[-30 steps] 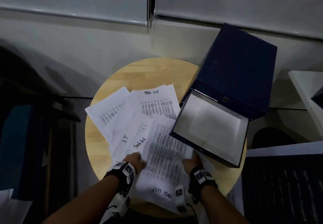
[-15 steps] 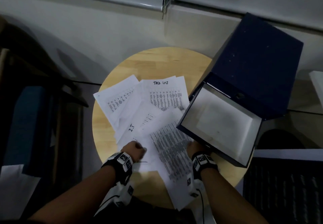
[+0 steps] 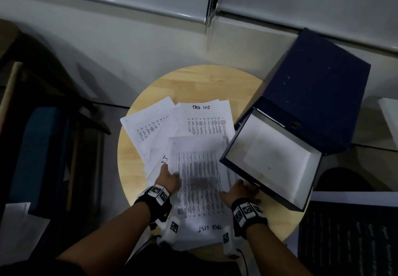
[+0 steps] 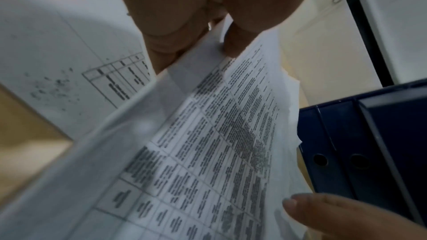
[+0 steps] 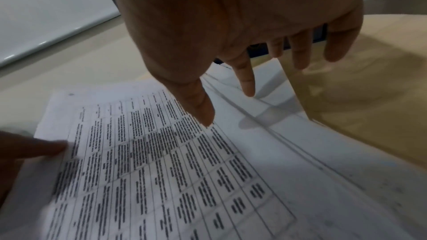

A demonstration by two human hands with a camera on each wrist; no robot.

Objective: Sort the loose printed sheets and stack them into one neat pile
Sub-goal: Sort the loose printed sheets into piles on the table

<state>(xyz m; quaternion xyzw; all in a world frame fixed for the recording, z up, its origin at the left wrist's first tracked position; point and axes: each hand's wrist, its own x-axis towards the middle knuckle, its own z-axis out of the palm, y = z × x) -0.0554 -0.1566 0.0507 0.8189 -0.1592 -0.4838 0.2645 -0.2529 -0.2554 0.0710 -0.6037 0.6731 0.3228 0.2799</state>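
Several printed sheets lie fanned out on a round wooden table [image 3: 193,82]. The top sheet [image 3: 200,168] [image 4: 208,143] [image 5: 150,161] carries a dense printed grid and a handwritten "TASK LIST" heading at its near end. My left hand [image 3: 169,178] [image 4: 184,34] pinches that sheet's left edge between thumb and fingers. My right hand [image 3: 241,189] [image 5: 231,43] is spread with straight fingers, its thumb tip touching the sheet's right edge. Behind lie another "TASK LIST" sheet [image 3: 204,120] and an angled sheet [image 3: 148,125] at the left.
An open navy box file [image 3: 312,103] [image 4: 369,143] takes up the table's right side, its pale tray [image 3: 271,155] close beside my right hand. Bare wood shows at the table's far edge. Dark furniture stands to the left, and a loose paper [image 3: 13,222] lies low at the left.
The top sheet has turned from a slant to lie square in front of me. My right hand has opened and spread at its right edge. The left hand still holds the left edge.
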